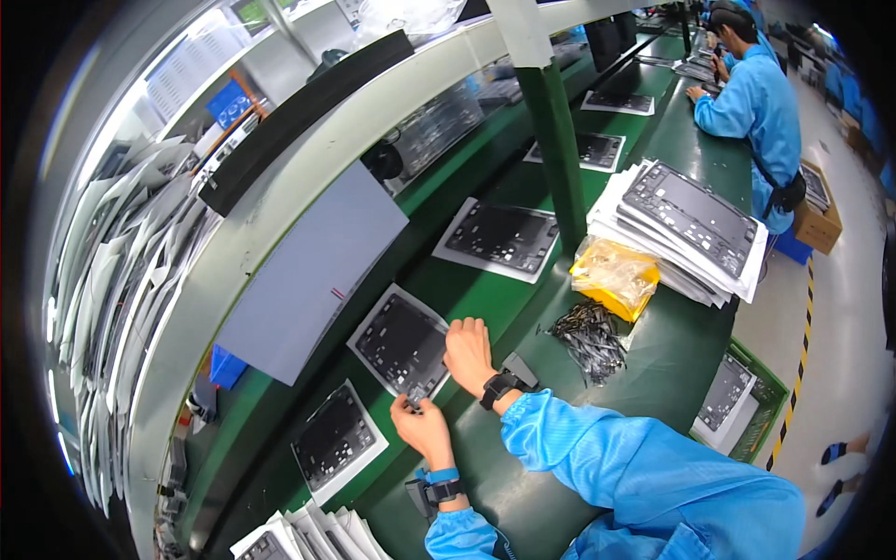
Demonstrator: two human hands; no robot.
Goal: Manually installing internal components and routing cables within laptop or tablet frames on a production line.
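A dark, flat, tablet-sized panel (403, 342) with small pale patches lies on a white sheet on the green bench. My left hand (423, 433) is at its near edge, thumb and fingertips pinched together; whatever is between them is too small to make out. At the panel's right edge is my right hand (469, 355), its fingers curled and their tips partly hidden. Both wrists wear dark bands. Similar panels on white sheets lie in a row: one nearer panel (334, 437) and one farther panel (502, 235).
Right of my hands lie a pile of thin black strips (590, 342) and a yellow bin (616, 278) with clear plastic. Beyond stands a stack of panels and sheets (686, 219). A green post (553, 149) rises from the bench. A co-worker (756, 112) sits farther along. A green crate (770, 397) stands below.
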